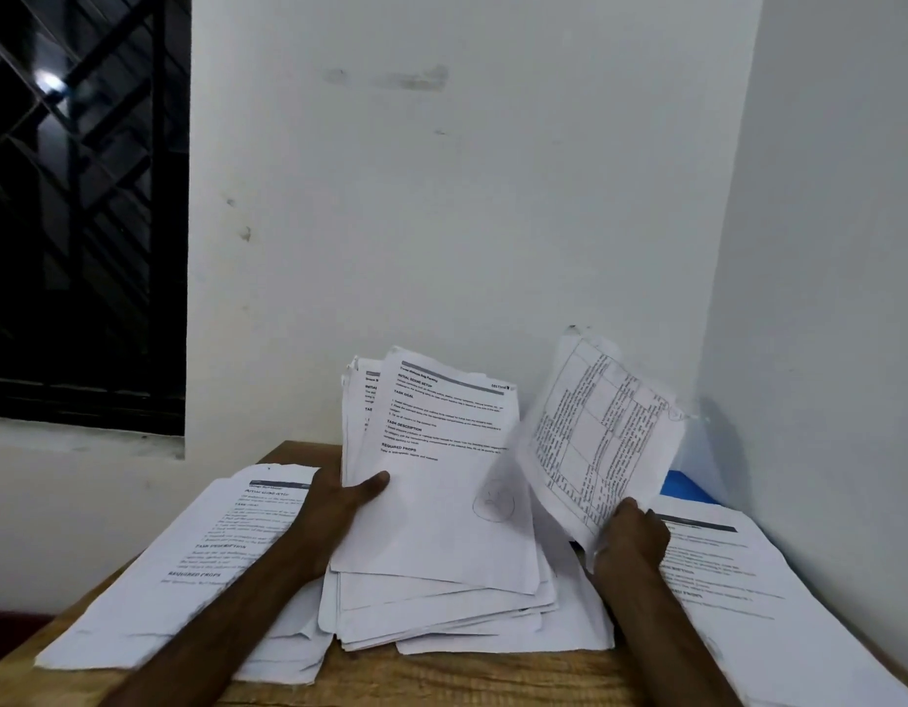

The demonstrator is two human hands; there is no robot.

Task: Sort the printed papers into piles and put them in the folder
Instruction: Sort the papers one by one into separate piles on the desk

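Papers (431,477) in a thick bundle stand tilted up in the left hand (340,502), over the middle of the counter (442,676). The thumb lies flat across the front page, and the fingers are tucked behind the bundle, out of sight. Over on the right, the right hand (630,538) has a single sheet (600,431) with a printed table on it. Its fingers (629,508) are curled, pinching the lower edge, and the page leans away to the right, apart from the bundle. Under the bundle lies a loose heap (442,614), unsorted by the look of it. A left pile (187,568) sits on the near left of the counter and a right pile (737,604) on the near right. Just beyond that one, in the far right corner, a blue folder (689,486) peeks out, mostly covered. So we're mid-sort, I'd say: one page is in hand and needs a home. The next move calls for reading its heading, choosing a pile, and laying it square on top. It wants a gentle touch, since one thin sheet can flop or slide. Plenty remains to sort, and the folder comes later.
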